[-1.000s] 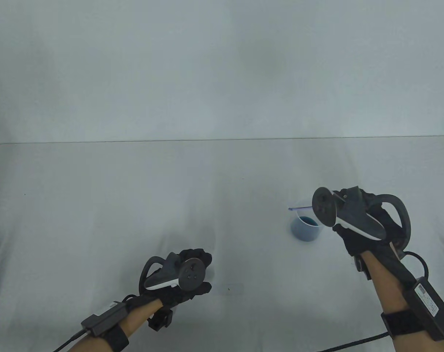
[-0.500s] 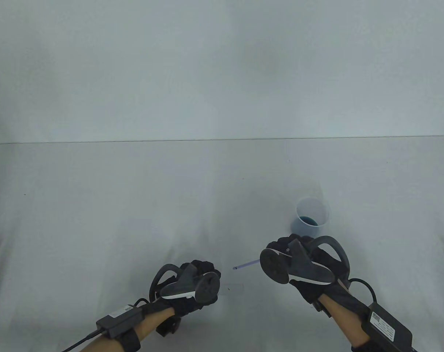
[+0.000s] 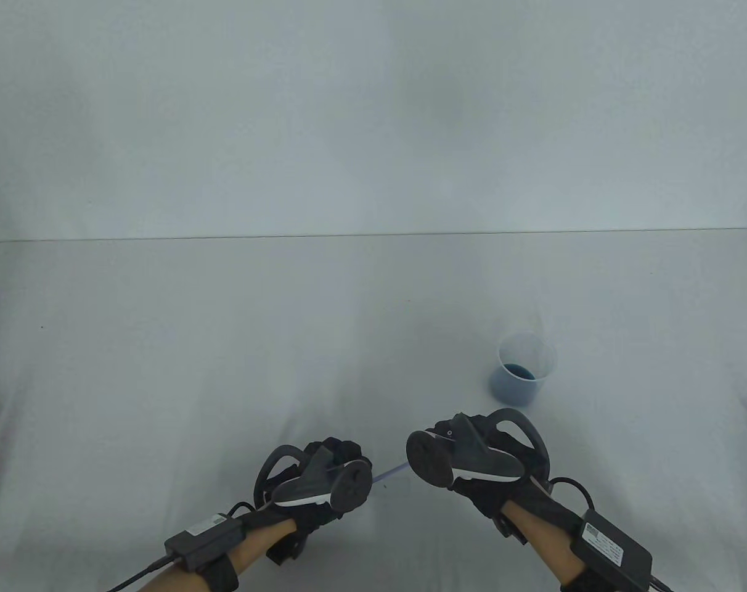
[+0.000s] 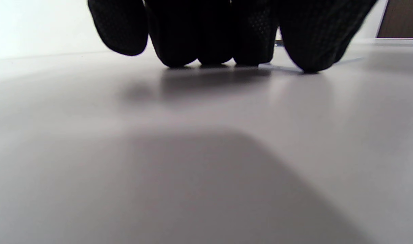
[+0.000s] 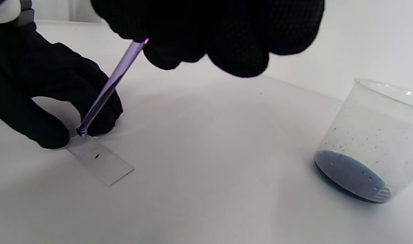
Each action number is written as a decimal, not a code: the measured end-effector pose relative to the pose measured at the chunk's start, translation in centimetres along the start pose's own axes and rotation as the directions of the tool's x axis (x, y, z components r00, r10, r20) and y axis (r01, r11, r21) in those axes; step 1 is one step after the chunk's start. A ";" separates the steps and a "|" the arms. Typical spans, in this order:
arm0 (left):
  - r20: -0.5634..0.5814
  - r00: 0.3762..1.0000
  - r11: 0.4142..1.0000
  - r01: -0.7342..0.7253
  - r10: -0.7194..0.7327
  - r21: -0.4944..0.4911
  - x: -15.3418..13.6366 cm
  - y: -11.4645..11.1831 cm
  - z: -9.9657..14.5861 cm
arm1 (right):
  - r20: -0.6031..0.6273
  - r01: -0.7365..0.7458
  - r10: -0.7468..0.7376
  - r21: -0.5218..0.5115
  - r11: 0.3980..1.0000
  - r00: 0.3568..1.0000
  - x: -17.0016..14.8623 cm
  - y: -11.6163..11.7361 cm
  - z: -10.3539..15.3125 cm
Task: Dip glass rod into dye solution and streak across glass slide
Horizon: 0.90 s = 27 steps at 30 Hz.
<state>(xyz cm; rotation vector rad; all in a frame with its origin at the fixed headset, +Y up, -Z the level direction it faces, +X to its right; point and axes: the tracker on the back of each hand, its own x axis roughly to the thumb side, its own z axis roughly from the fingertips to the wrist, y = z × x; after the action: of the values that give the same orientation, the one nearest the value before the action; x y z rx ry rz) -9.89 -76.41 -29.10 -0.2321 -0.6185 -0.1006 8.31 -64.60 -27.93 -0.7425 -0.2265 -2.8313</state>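
My right hand (image 3: 453, 441) pinches a thin glass rod (image 5: 108, 86), tinted blue-violet, and slants it down to the left. The rod's wet tip sits on or just above the near-left end of the clear glass slide (image 5: 101, 161), which lies flat on the white table and carries a small dark speck. My left hand (image 3: 342, 459) holds that end of the slide, fingers on either side of it; its fingertips (image 4: 210, 51) press on the table. The rod also shows between the hands in the table view (image 3: 389, 473). A clear plastic cup (image 3: 524, 364) holds blue dye (image 5: 348, 174).
The cup (image 5: 375, 135) stands behind and to the right of my right hand, with specks of dye on its inner wall. The white table (image 3: 225, 345) reaches to a far edge against a pale wall. Cables and sensor boxes sit on both forearms.
My right hand has carried the rod from over the cup down and left to the slide. My left hand has shifted slightly right and now holds the slide's end.
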 end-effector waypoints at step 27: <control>0.002 1.000 1.000 0.017 -0.017 -0.004 0.2 0.1 0.0 | -0.049 -0.021 0.025 0.076 0.997 0.998 -1.6 0.2 0.4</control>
<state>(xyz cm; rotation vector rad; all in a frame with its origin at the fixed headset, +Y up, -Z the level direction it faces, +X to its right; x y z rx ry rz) -9.68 -76.29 -29.01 -0.2313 -0.6219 -0.1183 9.88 -64.45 -28.35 -0.6538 -0.3132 -2.7982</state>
